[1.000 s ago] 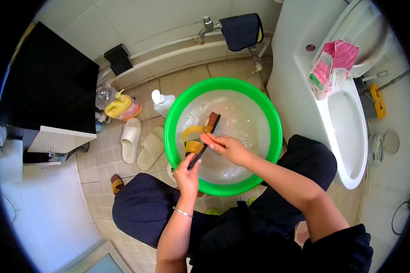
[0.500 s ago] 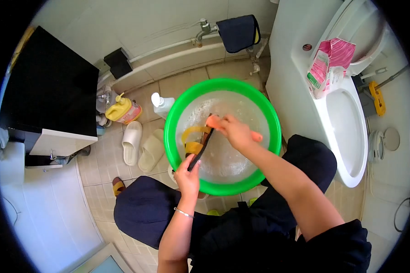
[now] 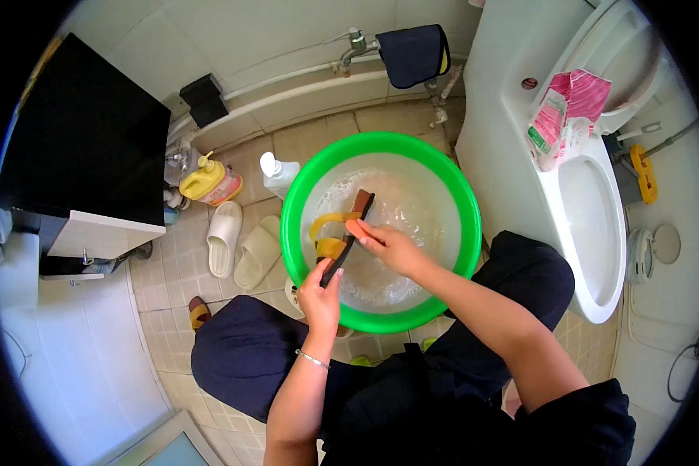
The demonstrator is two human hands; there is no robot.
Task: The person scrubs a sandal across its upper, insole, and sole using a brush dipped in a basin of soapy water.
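Over the soapy water in the green-rimmed basin, a yellow-strapped brown sandal is held tilted, its near end pinched by the left hand. An orange brush is clasped in the curled right hand at the sole's edge. Open water is left toward the far and right rim; the left rim is closely neighboured by a white bottle.

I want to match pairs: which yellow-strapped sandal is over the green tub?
The sandal held in the left hand; the other sandal lies on the floor.

Steep head view over basin, probably wide-angle
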